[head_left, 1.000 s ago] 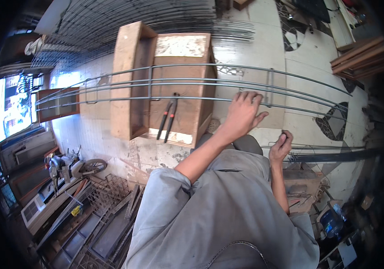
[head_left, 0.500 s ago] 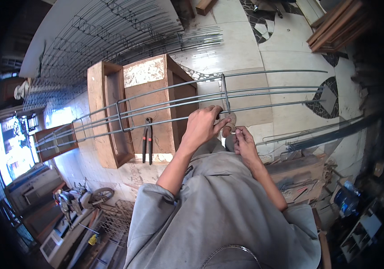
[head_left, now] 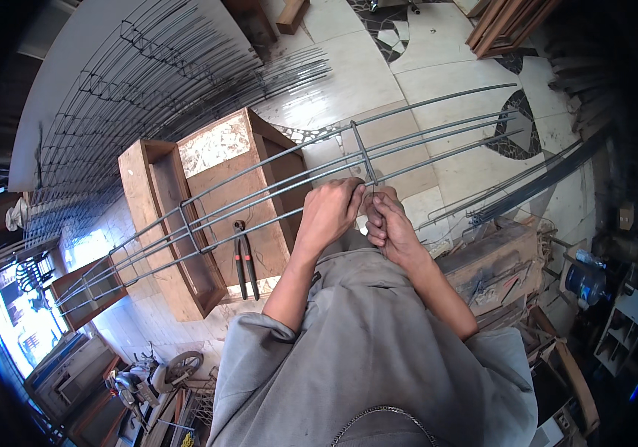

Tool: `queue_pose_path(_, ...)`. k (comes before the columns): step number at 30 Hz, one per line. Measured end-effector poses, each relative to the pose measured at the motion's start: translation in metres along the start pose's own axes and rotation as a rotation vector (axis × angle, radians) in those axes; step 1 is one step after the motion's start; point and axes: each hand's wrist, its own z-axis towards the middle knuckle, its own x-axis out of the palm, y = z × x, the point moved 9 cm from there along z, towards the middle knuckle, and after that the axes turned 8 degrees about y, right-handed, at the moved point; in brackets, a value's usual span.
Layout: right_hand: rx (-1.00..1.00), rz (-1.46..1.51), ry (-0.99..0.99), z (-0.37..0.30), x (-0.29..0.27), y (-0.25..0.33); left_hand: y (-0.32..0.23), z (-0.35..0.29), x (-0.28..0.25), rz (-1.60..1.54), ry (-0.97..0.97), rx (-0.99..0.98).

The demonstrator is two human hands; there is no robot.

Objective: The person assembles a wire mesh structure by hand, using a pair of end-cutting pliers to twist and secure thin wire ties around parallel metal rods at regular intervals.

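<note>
A long cage of grey steel bars runs from lower left to upper right in front of me, with square stirrups around it. My left hand is closed on the nearest bar, just left of the right-hand stirrup. Close by, my right hand has its fingers curled in a pinch below that stirrup's near corner. A thin strand that looks like tie wire runs up from its fingertips; most of it is hidden. Red-and-black-handled pincers lie on the wooden cabinet under the cage.
The wooden cabinet and a smaller wooden box stand under the cage. Many more bars and finished cages lie at far left. A wooden bench and dark bundled rods are at right, a motorcycle at lower left.
My right hand has risen to the stirrup's near corner, close against the left hand. The view has turned, so the cage slopes more steeply. My left hand stays on the bar.
</note>
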Motion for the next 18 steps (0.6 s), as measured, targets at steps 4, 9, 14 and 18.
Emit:
queue_pose_path(4, -0.068, -0.076, -0.058, -0.001, 0.010, 0.009, -0.001, 0.006, -0.002, -0.041, 0.028, 0.004)
queue_pose_path(9, -0.138, -0.283, -0.149, -0.003, 0.008, 0.020, -0.002, 0.012, 0.004, -0.062, 0.020, -0.018)
queue_pose_path(14, -0.319, -0.564, -0.238, -0.006, 0.008, 0.031, 0.002, 0.010, 0.004, -0.137, 0.013, -0.040)
queue_pose_path(18, -0.388, -0.714, -0.247, -0.007, 0.009, 0.038, 0.000, 0.011, 0.002, -0.165, 0.006, -0.031)
